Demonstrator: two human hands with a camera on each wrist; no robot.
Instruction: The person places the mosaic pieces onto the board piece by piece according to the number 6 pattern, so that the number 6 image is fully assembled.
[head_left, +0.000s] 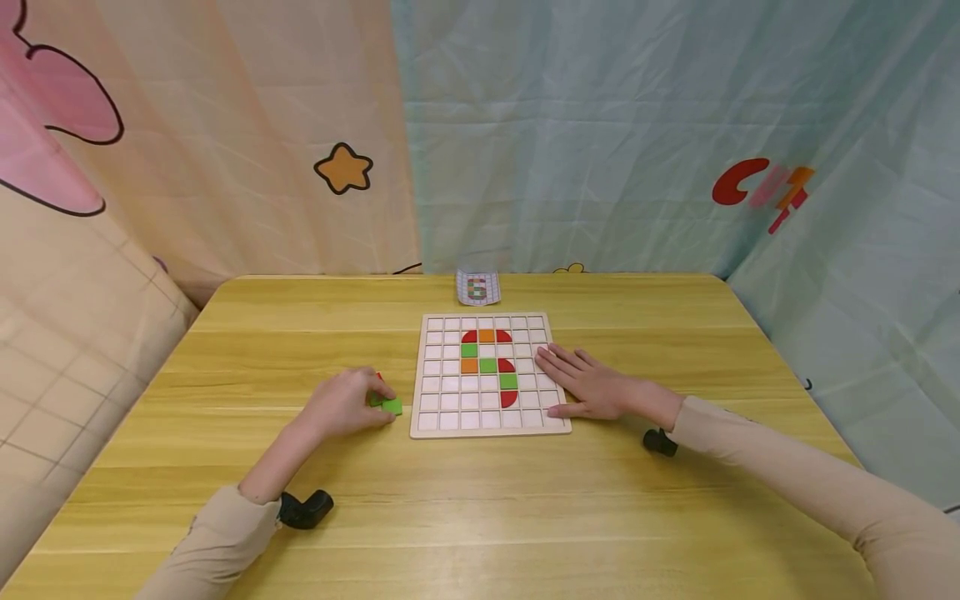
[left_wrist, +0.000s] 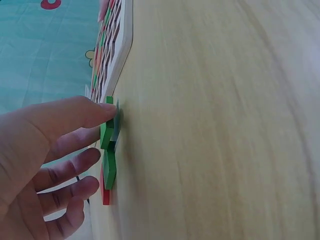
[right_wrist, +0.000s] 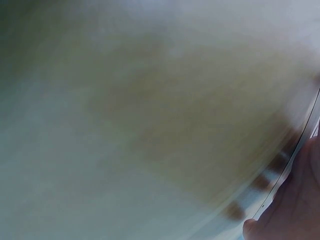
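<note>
My left hand [head_left: 345, 404] pinches a green square tile [left_wrist: 106, 132] between thumb and index finger, just left of the board. In the left wrist view, another green tile [left_wrist: 109, 167] and a red piece [left_wrist: 105, 190] lie close by under the loosely bent other fingers. A white gridded board [head_left: 450, 422] lies flat at the middle of the table. On it, red rounded pieces [head_left: 509, 399], orange squares [head_left: 469, 366] and green squares [head_left: 488, 366] form a shape like a 5 or an S. My right hand [head_left: 596, 387] rests with spread, straight fingers on the board's right edge.
A small printed card [head_left: 477, 288] with a similar coloured figure lies behind the board at the table's back edge. Printed curtains [head_left: 562, 167] hang behind the wooden table [head_left: 525, 517]. Black devices [head_left: 306, 509] stick out at both wrists.
</note>
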